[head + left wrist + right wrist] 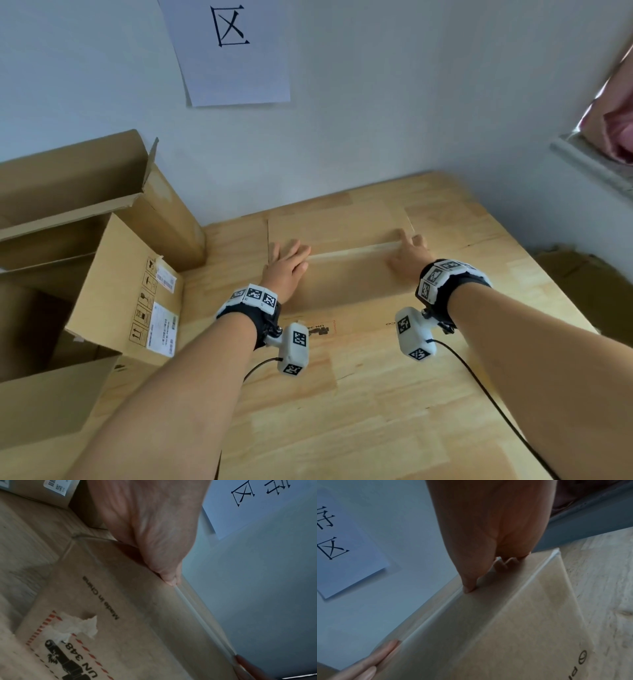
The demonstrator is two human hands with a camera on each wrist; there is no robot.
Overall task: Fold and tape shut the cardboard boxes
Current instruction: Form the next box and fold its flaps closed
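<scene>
A closed brown cardboard box (342, 284) lies on the wooden table (376, 411), its two top flaps meeting along a taped seam (349, 251). My left hand (287, 263) lies flat on the seam's left end, fingers straight. At the right end my right hand (407, 257) presses down with its fingers extended. In the left wrist view the left hand (154, 534) touches the tape strip (197, 615) on the box (120, 588), which carries a torn label. In the right wrist view the right hand (488, 534) presses its fingertips on the box (505, 628).
Large open cardboard boxes (102, 274) with shipping labels stand at the table's left. A paper sign (233, 51) hangs on the grey wall close behind the box. A window ledge (589, 164) juts in at the right. Wrist camera cables trail toward the table's near edge.
</scene>
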